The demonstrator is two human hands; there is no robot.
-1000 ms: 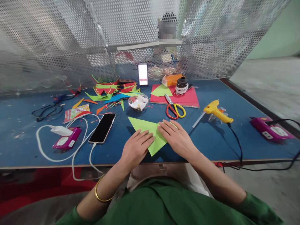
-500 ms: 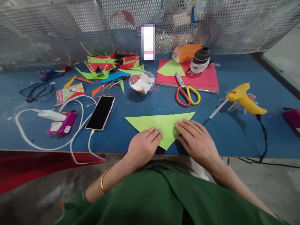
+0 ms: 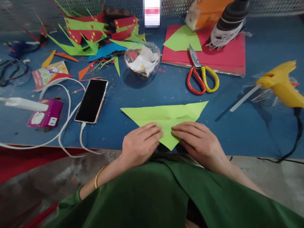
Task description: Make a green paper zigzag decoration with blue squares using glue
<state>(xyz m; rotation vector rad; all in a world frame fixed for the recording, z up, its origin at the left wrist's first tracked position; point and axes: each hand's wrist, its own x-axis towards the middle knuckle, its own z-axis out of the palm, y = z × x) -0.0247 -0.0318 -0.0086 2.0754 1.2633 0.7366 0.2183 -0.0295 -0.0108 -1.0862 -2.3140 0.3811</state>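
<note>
A lime-green paper triangle (image 3: 163,115) lies near the front edge of the blue table, its long side away from me and its tip towards me. Faint crease lines run across it. My left hand (image 3: 142,141) rests on its left slanting side, fingers stretched out and lying flat. On the right slanting side lies my right hand (image 3: 199,139), its fingers also straight and flat on the paper. The thumbs are mostly hidden. Beyond the paper are scissors (image 3: 198,71) with one red and one yellow handle, lying apart from both hands.
A plugged-in phone (image 3: 92,100) and purple power adapter (image 3: 46,113) lie left. Behind are a clear bowl (image 3: 155,68) of scraps, cut paper shapes (image 3: 83,34), red sheets (image 3: 228,61) and a twine-wrapped black cone (image 3: 231,17). A yellow glue gun (image 3: 280,84) sits right.
My view has tilted down and come closer. My right hand has slid down along the paper towards its tip, uncovering the right corner. The left hand stays on the left side.
</note>
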